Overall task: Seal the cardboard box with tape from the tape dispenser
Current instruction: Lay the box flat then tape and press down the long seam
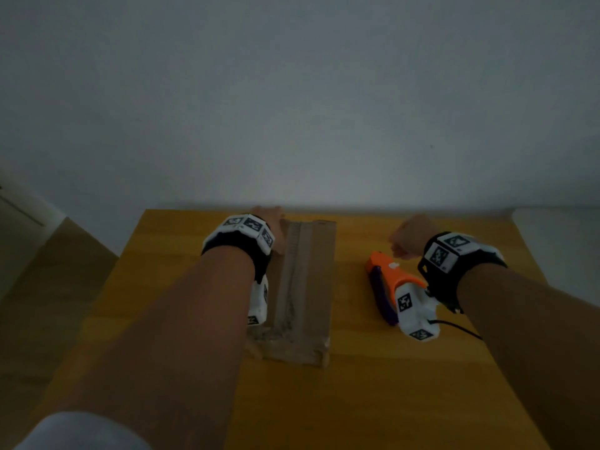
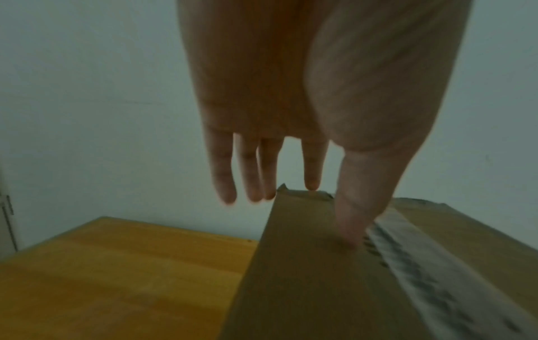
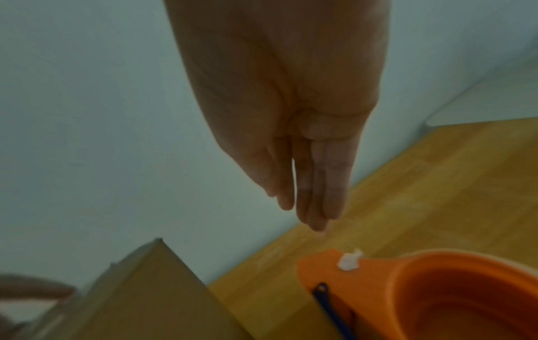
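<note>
A long brown cardboard box (image 1: pixel 303 287) lies lengthwise on the wooden table (image 1: pixel 373 401), with a strip of tape (image 1: pixel 293 271) running down its top seam. My left hand (image 1: pixel 269 217) rests over the box's far left corner, fingers (image 2: pixel 224 179) straight, the thumb (image 2: pixel 353 220) pressing on the box top (image 2: pixel 305 276) beside the tape (image 2: pixel 422 264). The orange tape dispenser (image 1: pixel 388 280) lies on the table right of the box. My right hand (image 1: pixel 410 235) hovers just beyond the dispenser (image 3: pixel 436 299) with straight fingers (image 3: pixel 317 207), holding nothing.
The table's back edge meets a pale wall (image 1: pixel 292 108). A white object (image 1: pixel 558 241) stands off the table's right side. A black cable (image 1: pixel 461 329) trails from my right wrist camera. Bare tabletop lies in front of the box.
</note>
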